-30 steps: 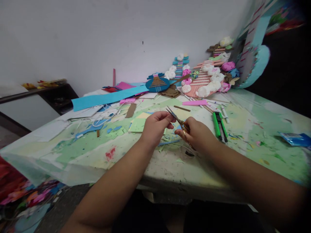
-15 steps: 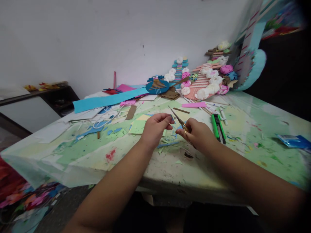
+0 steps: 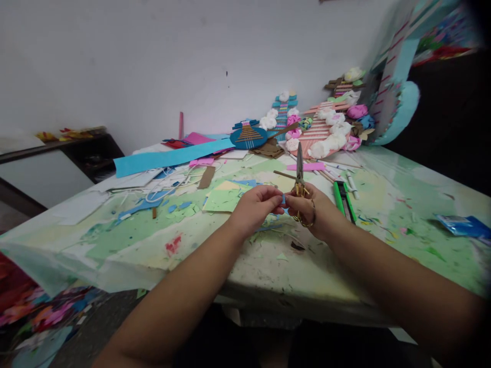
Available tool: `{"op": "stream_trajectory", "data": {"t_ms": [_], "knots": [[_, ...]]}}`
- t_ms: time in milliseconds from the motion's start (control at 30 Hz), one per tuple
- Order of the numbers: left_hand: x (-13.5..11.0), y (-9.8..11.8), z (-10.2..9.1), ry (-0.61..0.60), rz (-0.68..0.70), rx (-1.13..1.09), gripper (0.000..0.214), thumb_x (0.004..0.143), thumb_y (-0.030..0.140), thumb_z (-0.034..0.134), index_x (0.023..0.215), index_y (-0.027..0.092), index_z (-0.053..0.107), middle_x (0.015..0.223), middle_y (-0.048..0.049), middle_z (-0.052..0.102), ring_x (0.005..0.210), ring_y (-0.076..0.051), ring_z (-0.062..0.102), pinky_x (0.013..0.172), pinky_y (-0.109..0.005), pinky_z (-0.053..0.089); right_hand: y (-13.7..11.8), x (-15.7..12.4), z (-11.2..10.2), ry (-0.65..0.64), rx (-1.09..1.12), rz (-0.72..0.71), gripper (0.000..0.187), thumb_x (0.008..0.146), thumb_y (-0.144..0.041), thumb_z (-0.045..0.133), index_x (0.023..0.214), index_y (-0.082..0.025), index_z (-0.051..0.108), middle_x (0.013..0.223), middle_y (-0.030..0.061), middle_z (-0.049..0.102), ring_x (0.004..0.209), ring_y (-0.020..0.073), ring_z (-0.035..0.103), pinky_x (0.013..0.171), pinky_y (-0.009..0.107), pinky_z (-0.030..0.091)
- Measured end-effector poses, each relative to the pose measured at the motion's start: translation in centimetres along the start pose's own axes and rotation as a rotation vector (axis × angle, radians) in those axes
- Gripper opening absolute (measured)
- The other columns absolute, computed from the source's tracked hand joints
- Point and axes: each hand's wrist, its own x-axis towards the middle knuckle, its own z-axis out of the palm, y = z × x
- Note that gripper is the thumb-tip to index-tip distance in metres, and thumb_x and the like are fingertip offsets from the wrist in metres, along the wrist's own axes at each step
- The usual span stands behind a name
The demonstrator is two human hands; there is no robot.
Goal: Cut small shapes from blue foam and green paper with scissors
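Note:
Between the fingertips of my left hand is a small blue paper piece, pinched near the table's front middle. My right hand has the gold-handled scissors hooked on its fingers, with the closed-looking blades pointing up and away. My right thumb and fingertip meet the blue piece from the other side, so the two hands nearly touch. Just left of them lie light green paper sheets with scraps on top. A green utility knife rests right of my right hand.
A stained plastic cover lies over the table. Small blue scraps are scattered at left, near white cord. Paper instruments with crumpled flowers stand against the wall. A long blue paper strip stretches left; a blue packet lies right.
My hands have come together at the blue piece. The scissors have swung from pointing up-left to nearly upright, and my right fingertips now touch the piece.

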Motion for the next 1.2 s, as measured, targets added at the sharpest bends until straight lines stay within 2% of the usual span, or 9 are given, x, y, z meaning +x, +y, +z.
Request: {"op": "stream_trajectory", "data": {"t_ms": [133, 300, 467, 567, 667, 833, 1000, 1200], "knots": [[0.02, 0.03, 0.02, 0.015, -0.024, -0.024, 0.010, 0.064, 0.020, 0.057, 0.070, 0.012, 0.054, 0.062, 0.0018, 0.055, 0.053, -0.006, 0.053, 0.056, -0.021, 0.043, -0.24, -0.15, 0.17, -0.038, 0.093, 0.047, 0.023, 0.061, -0.028, 0.060, 0.070, -0.018, 0.040, 0.060, -0.0045, 0.046, 0.049, 0.0068, 0.041, 0.045, 0.021, 0.029], [-0.02, 0.08, 0.00, 0.009, -0.016, 0.030, 0.009, 0.065, 0.021, 0.055, 0.069, 0.013, 0.056, 0.063, 0.0006, 0.056, 0.054, -0.007, 0.053, 0.057, -0.023, 0.043, -0.35, -0.33, 0.19, -0.026, 0.038, -0.001, 0.025, 0.061, -0.029, 0.060, 0.072, -0.019, 0.040, 0.061, -0.0050, 0.044, 0.048, 0.0062, 0.038, 0.044, 0.021, 0.028], [-0.42, 0.55, 0.03, 0.008, 0.061, 0.212, 0.013, 0.068, 0.024, 0.051, 0.070, 0.015, 0.060, 0.062, -0.0003, 0.057, 0.058, -0.009, 0.054, 0.059, -0.024, 0.042, -0.34, -0.38, 0.11, -0.015, -0.030, -0.057, 0.022, 0.062, -0.029, 0.057, 0.070, -0.019, 0.039, 0.058, -0.0053, 0.041, 0.046, 0.0063, 0.036, 0.042, 0.021, 0.027], [-0.63, 0.61, -0.12, -0.027, 0.156, 0.353, 0.016, 0.067, 0.026, 0.053, 0.077, 0.017, 0.062, 0.072, -0.0026, 0.061, 0.067, -0.012, 0.054, 0.064, -0.025, 0.041, -0.32, -0.31, 0.06, -0.009, -0.009, -0.058, 0.020, 0.063, -0.027, 0.057, 0.071, -0.019, 0.040, 0.058, -0.0051, 0.041, 0.047, 0.0065, 0.036, 0.043, 0.021, 0.027], [-0.68, 0.49, -0.27, -0.032, 0.196, 0.402, 0.019, 0.067, 0.026, 0.054, 0.081, 0.017, 0.062, 0.078, -0.0033, 0.061, 0.072, -0.013, 0.054, 0.066, -0.025, 0.041, -0.25, -0.22, 0.03, -0.025, -0.011, -0.064, 0.021, 0.064, -0.029, 0.056, 0.072, -0.019, 0.040, 0.057, -0.0053, 0.040, 0.047, 0.0069, 0.036, 0.043, 0.021, 0.027], [-0.70, 0.64, -0.14, -0.043, 0.156, 0.341, 0.016, 0.070, 0.025, 0.050, 0.079, 0.016, 0.061, 0.069, -0.0021, 0.060, 0.063, -0.011, 0.054, 0.062, -0.024, 0.042, -0.20, -0.16, 0.04, -0.026, -0.073, -0.094, 0.019, 0.066, -0.032, 0.053, 0.073, -0.020, 0.040, 0.057, -0.0050, 0.040, 0.047, 0.0076, 0.037, 0.043, 0.022, 0.028], [-0.67, 0.87, 0.15, 0.037, 0.072, 0.220, 0.014, 0.072, 0.024, 0.048, 0.070, 0.015, 0.057, 0.060, -0.0004, 0.056, 0.056, -0.009, 0.055, 0.056, -0.022, 0.042, -0.14, -0.26, 0.16, -0.007, -0.083, -0.098, 0.018, 0.064, -0.028, 0.054, 0.072, -0.019, 0.041, 0.058, -0.0051, 0.042, 0.046, 0.0068, 0.037, 0.042, 0.021, 0.028], [-0.32, 0.56, 0.02, 0.059, -0.010, 0.008, 0.009, 0.068, 0.023, 0.054, 0.067, 0.013, 0.055, 0.058, 0.0008, 0.056, 0.052, -0.008, 0.055, 0.055, -0.022, 0.044, -0.37, -0.58, 0.27, 0.028, -0.164, -0.092, 0.022, 0.064, -0.031, 0.056, 0.070, -0.020, 0.038, 0.056, -0.0059, 0.043, 0.044, 0.0065, 0.037, 0.041, 0.020, 0.029]]}}
